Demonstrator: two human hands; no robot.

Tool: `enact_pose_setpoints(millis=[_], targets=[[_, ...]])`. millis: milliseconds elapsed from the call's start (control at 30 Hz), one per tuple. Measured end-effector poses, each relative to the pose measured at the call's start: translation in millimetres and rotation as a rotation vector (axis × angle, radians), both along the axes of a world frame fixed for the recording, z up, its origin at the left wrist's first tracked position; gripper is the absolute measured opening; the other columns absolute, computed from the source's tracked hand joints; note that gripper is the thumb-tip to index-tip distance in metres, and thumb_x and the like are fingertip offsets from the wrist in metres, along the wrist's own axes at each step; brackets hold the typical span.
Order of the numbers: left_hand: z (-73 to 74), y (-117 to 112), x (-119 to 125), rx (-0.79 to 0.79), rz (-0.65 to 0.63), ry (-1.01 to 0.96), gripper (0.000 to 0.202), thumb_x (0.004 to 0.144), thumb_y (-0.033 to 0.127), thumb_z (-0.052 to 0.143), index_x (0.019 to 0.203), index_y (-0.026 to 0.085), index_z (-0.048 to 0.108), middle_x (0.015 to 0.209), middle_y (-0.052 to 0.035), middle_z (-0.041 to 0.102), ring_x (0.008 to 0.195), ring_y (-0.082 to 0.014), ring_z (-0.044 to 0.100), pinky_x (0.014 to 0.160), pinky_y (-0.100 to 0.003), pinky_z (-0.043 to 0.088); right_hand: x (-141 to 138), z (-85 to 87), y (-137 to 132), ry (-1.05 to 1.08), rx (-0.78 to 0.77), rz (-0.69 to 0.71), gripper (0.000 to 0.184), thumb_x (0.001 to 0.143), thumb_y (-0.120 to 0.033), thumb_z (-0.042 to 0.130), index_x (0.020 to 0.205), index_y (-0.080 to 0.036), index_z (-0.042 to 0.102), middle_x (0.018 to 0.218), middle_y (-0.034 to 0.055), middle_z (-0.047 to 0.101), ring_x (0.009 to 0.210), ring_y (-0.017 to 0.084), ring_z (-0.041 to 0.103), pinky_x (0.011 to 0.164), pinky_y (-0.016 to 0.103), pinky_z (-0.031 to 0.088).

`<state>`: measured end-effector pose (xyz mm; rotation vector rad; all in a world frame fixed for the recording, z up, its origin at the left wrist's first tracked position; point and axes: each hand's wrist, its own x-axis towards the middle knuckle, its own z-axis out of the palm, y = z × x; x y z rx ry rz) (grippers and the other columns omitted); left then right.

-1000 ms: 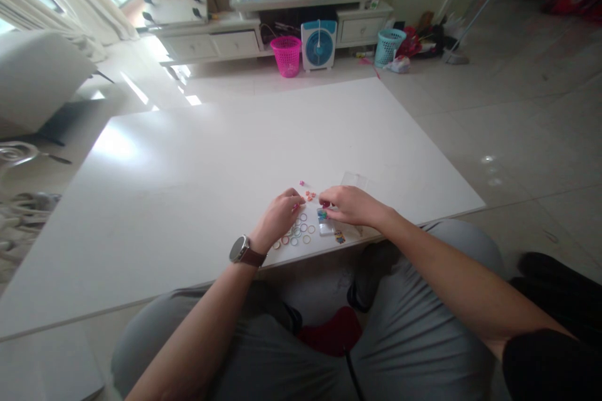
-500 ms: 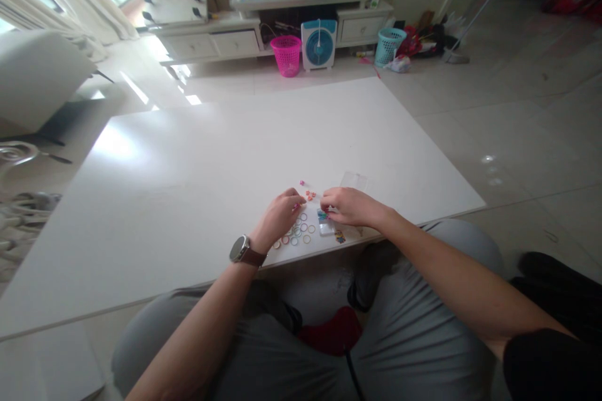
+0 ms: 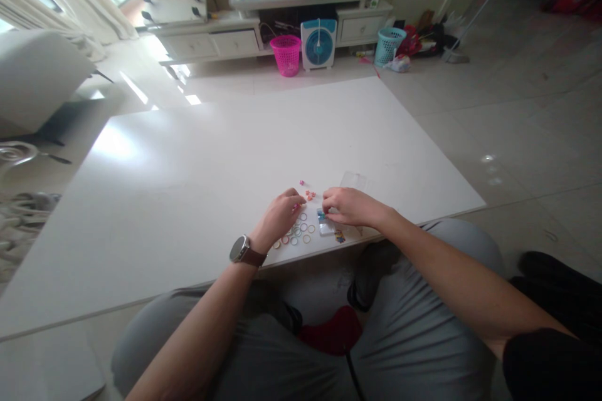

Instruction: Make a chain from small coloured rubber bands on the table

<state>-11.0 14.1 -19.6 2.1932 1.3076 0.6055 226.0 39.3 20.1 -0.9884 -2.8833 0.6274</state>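
Note:
Near the front edge of the white table [image 3: 197, 188], my left hand [image 3: 278, 217], with a watch on its wrist, rests with fingers curled and pinched on a tiny pink piece. My right hand [image 3: 353, 207] lies just to its right, fingers pinched together over a small clear plastic box [image 3: 325, 225] of coloured bits; what it holds is too small to name. Several small coloured rubber rings [image 3: 297, 233] lie on the table under and beside my left hand. A few orange and pink beads [image 3: 308, 194] sit just beyond my fingertips. A clear lid [image 3: 353, 179] lies behind my right hand.
On the floor beyond the table stand a pink basket [image 3: 286, 54], a small blue fan [image 3: 318, 44] and a teal basket [image 3: 388, 45], in front of a low white cabinet [image 3: 226, 41] with dishes on top. A white chair [image 3: 32, 75] is at the far left.
My right hand has shifted very slightly toward the clear box. My left hand has stayed put.

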Motion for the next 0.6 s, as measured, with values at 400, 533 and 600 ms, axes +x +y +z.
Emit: enact_pose_setpoints(millis=[400,533,600], targets=[[-1.7,-0.4,-1.0,0.004,0.001,-0.010,0.022,0.092,0.012,0.056,0.103,0.018,0.074,0.101,-0.0068,0.067,0.085,-0.0171,0.066,0.080,-0.031,0.052,-3.1,8.1,-3.9,-0.039,0.133,-0.136,0.017,0.098,-0.022,0.055,0.092,-0.018,0.070,0.095,0.0062,0.067,0.084,0.018,0.060,0.071,0.029,0.035],[0.3,-1.4,-1.1,0.006,-0.007,-0.020,0.023,0.092,0.012,0.055,0.103,0.018,0.074,0.101,-0.0067,0.067,0.085,-0.0166,0.066,0.080,-0.030,0.053,-3.7,6.7,-3.8,-0.035,0.148,-0.163,0.015,0.097,-0.021,0.055,0.095,-0.019,0.069,0.095,0.0061,0.068,0.086,0.019,0.060,0.073,0.029,0.036],[1.4,-1.9,-1.1,0.004,-0.009,-0.017,0.022,0.092,0.013,0.056,0.102,0.018,0.075,0.101,-0.0067,0.067,0.084,-0.0165,0.066,0.079,-0.030,0.053,-3.4,5.3,-3.5,-0.037,0.146,-0.158,0.015,0.097,-0.022,0.055,0.094,-0.019,0.069,0.095,0.0058,0.068,0.086,0.018,0.060,0.073,0.029,0.037]])
